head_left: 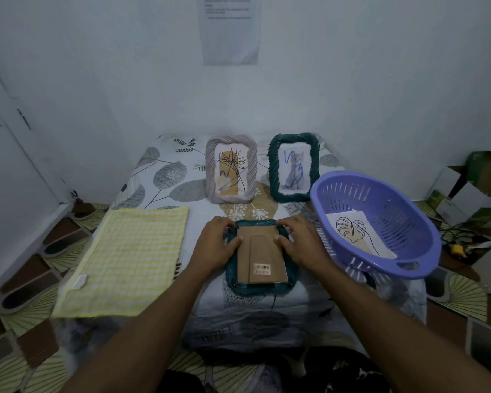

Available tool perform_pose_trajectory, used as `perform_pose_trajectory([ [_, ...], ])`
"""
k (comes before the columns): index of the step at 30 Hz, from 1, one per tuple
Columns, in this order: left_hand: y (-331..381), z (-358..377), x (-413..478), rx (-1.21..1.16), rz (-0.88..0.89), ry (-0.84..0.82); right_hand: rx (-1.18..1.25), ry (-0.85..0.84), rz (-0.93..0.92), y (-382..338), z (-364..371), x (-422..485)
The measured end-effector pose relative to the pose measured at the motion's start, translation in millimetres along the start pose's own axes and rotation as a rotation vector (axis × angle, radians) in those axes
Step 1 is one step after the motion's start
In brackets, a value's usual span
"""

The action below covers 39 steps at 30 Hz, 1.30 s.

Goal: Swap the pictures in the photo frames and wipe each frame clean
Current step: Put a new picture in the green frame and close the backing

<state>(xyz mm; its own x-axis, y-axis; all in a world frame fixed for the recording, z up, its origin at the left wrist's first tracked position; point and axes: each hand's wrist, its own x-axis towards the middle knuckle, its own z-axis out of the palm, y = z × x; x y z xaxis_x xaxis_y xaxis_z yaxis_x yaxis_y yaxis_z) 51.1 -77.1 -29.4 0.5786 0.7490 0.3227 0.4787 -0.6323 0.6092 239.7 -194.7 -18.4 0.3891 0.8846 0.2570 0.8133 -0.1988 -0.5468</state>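
Observation:
A dark green woven photo frame (260, 289) lies face down on the low table in front of me, its brown cardboard back (262, 259) up. My left hand (217, 243) grips the frame's upper left edge with the thumb on the backing. My right hand (298, 242) grips its upper right edge, thumb also on the backing. Behind stand a grey woven frame (231, 168) with a flower drawing and a green woven frame (294, 167) with a cat picture; both have blue scribbles. A yellow checked cloth (122, 260) lies flat to the left.
A purple plastic basket (380, 222) sits tilted at the table's right, holding leaf-drawing prints (357, 236). The table (165, 177) wears a leaf-patterned cover and stands against a white wall. Cardboard boxes (471, 191) and cables lie on the floor at right.

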Motion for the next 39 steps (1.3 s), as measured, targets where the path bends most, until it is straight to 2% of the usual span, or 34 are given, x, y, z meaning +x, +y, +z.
perform_pose_trajectory([
  [8, 17, -16, -72, -0.016, 0.021, 0.004, 0.001, 0.07, -0.005, -9, -12, -71],
  [14, 30, -19, -112, -0.022, -0.037, 0.0, -0.015, 0.085, 0.034, -15, -8, -110],
  [19, 43, -14, -118, -0.084, -0.146, 0.07, 0.007, 0.104, 0.061, -21, -4, -118],
  [23, 40, -9, -116, -0.102, -0.185, 0.056, 0.04, 0.121, 0.122, -23, 1, -118],
  [39, 36, -10, -114, -0.088, -0.158, 0.033, 0.086, 0.143, 0.136, -26, 0, -120],
])
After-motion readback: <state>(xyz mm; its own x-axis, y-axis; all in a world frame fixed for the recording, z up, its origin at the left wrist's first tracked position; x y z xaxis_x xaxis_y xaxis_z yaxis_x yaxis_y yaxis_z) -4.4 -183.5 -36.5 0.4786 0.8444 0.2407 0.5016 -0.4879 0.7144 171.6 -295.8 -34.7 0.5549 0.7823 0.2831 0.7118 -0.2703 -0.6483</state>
